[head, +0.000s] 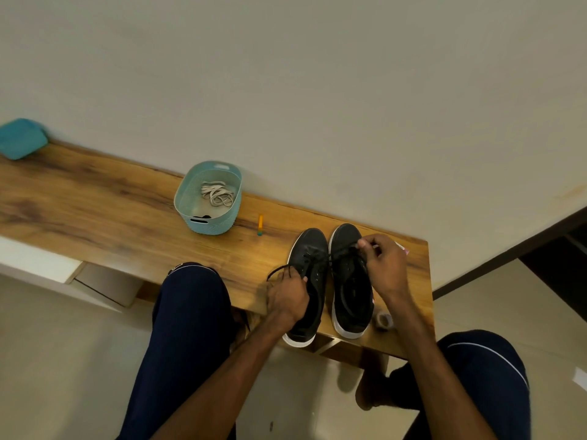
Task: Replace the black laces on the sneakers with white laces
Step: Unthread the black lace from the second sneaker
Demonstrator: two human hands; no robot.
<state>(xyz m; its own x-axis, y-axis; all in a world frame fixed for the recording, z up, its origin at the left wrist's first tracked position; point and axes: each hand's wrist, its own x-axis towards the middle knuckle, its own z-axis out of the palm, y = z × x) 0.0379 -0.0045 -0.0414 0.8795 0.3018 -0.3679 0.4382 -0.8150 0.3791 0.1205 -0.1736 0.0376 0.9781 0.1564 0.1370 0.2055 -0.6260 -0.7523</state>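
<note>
Head view: black lace [281, 268] is running through the right sneaker [352, 290] on the bench [127, 217]; right hand [386, 268] is pinching it by the toe eyelets, left hand [287, 296] is gripping its loose end. Likely best: easing out one crossing at a time; white laces [217, 193] are waiting in the basket [212, 225].

2 sneakers [313, 249] [351, 290], 2 hands [287, 300] [386, 268], 1 teal basket [203, 222], 1 white lace bundle [217, 193], 1 orange pen [260, 224], 1 teal lid [20, 139], 1 bench [95, 201].
</note>
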